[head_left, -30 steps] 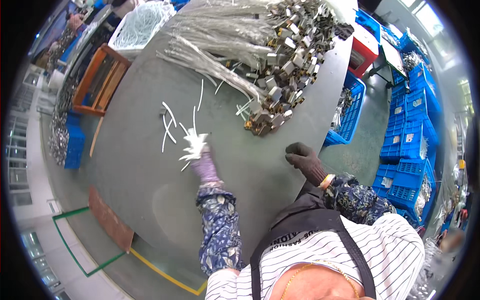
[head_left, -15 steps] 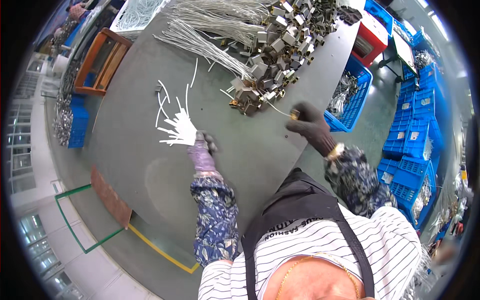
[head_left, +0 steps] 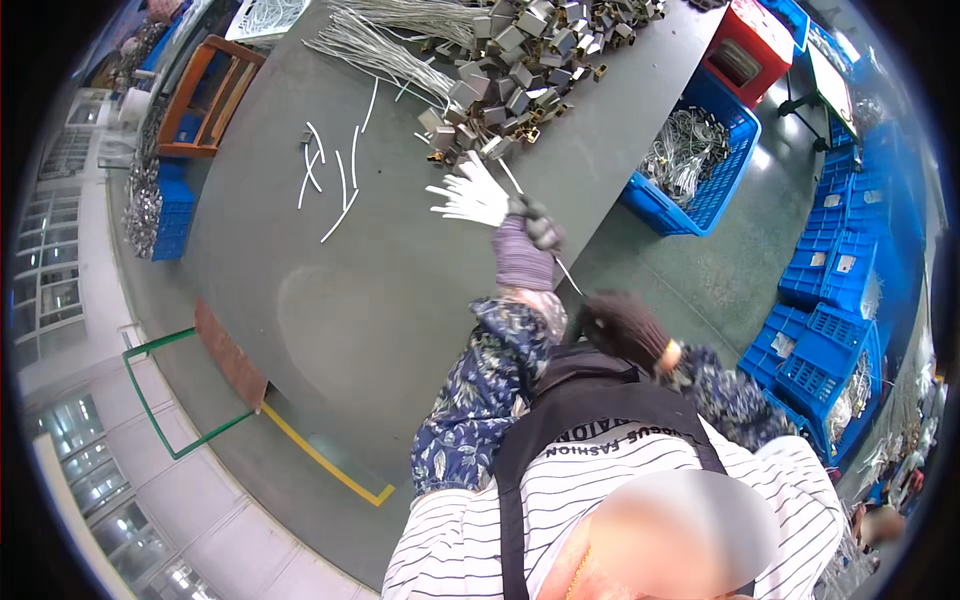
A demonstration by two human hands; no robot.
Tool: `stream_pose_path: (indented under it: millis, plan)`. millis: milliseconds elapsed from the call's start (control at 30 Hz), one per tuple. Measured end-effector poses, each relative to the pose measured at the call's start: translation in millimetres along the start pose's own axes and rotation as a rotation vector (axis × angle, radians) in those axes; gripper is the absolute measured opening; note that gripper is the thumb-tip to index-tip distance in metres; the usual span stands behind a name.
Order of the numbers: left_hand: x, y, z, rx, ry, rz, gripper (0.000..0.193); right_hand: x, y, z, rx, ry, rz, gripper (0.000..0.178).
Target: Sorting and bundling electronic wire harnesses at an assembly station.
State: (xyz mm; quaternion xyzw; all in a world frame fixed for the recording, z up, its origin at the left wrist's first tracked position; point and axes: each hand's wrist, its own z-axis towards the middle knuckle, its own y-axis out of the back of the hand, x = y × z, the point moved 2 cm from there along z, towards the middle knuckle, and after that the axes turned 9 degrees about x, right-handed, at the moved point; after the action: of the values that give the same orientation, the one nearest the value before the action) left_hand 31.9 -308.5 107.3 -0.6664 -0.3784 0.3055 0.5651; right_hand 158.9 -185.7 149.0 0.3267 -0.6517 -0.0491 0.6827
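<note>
My left hand (head_left: 538, 226), in a grey and purple glove, is closed around a fanned bundle of short white tubes (head_left: 474, 198). A thin pale wire (head_left: 569, 276) passes by its fingers, with one length sticking out above toward the metal pieces. Low by my apron, my right hand (head_left: 622, 328) in a dark brown glove is closed at the wire's lower end; whatever else it grips is hidden. Several loose white tubes (head_left: 346, 215) lie on the grey table (head_left: 330, 330), left of my left hand.
Small box-shaped metal pieces (head_left: 520, 75) are heaped at the table's far side, with long pale wires (head_left: 385, 60) beside them. Off the right edge stands a blue basket (head_left: 735, 165) of wires, near a red box (head_left: 750, 50). Blue crates (head_left: 825, 260) are stacked farther right.
My left hand has moved right and up with the white tubes, leaving several on the table. My right hand has come down toward my apron, and the wire now runs between both hands.
</note>
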Motion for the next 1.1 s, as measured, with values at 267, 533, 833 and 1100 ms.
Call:
stream_pose_path:
  millis: [267, 533, 833, 1100]
  plan:
    - [33, 36, -7, -0.229, -0.275, 0.533, 0.024, -90, 5, -215, -0.216, -1.129, 0.911, 0.019]
    - [-53, 5, 6, 0.06, -0.501, 0.647, 0.021, -122, 1, -296, -0.23, -1.106, 0.776, 0.023]
    - [-146, -65, -18, -0.056, -0.67, 0.611, 0.033, -123, 3, -283, -0.201, -0.947, 0.786, 0.022]
    - [-157, -75, -36, -0.048, -0.594, 0.761, 0.028, -137, 13, -289, -0.218, -0.918, 0.767, 0.02]
